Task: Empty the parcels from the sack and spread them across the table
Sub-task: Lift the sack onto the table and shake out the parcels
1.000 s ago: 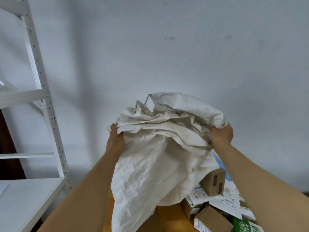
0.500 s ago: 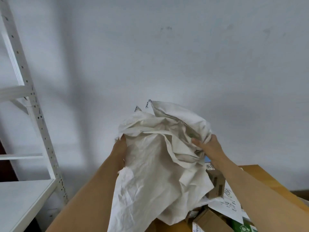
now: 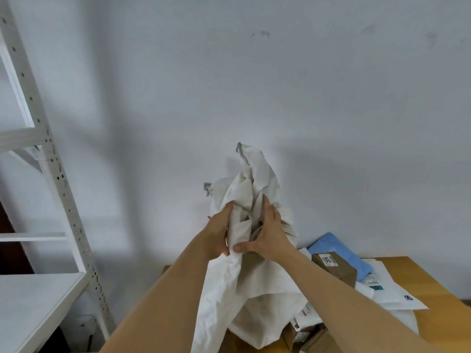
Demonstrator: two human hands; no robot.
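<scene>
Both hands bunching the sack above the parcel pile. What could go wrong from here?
1. The sack hangs over the parcels, hiding some; if the left hand and right hand drop it there, spreading gets harder.
2. The sack's hanging end could drag the brown box or the white mailer toward the table edge.
3. I cannot tell whether the sack is fully empty; a parcel may remain inside the folds.

White woven sack point(image 3: 244, 281): crumpled, bunched at mid-height, upper corner pointing up, lower part hanging down to the wooden surface point(image 3: 438, 289). Parcels lie heaped right of it: a brown cardboard box point(image 3: 334, 270) with a printed label, a blue mailer point(image 3: 339, 247) behind it, white mailers point(image 3: 392, 294) alongside, small cartons point(image 3: 305, 335) at the sack's lower edge.
</scene>
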